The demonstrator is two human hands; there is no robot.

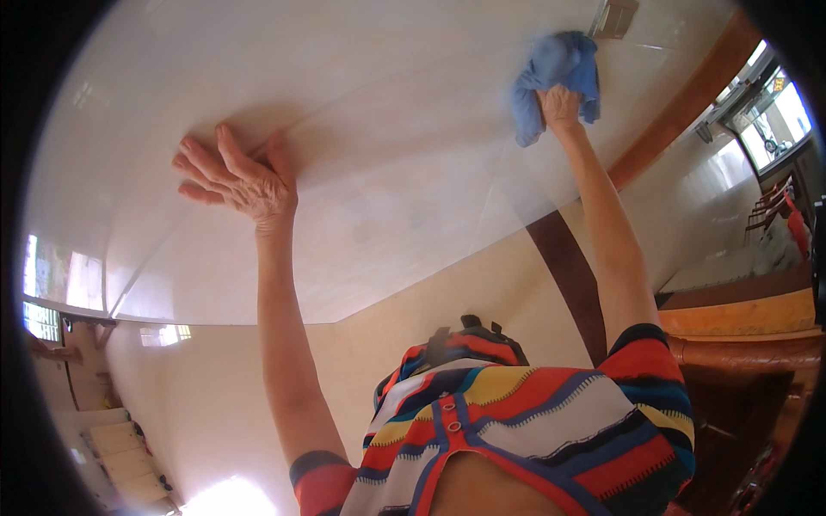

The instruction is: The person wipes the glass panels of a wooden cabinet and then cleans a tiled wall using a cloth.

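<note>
My left hand point(240, 175) rests against a glossy pale tiled wall point(387, 161), its fingers spread and nothing held. Higher up and to the right, my right hand point(560, 105) presses a blue cloth point(555, 61) to the same wall. The cloth is bunched over the fingers, hiding most of them, and looks slightly blurred. Both arms are stretched out from short striped sleeves. Just above the cloth, a brownish switch or socket plate point(616, 19) is set in the wall.
A brown wood-coloured trim point(687, 103) borders the wall on the right. Below lies a shiny beige floor point(219, 400) with a dark brown strip point(568, 277). Wooden furniture point(748, 351) stands close by my right side. Pale drawers or boxes point(126, 455) appear at lower left.
</note>
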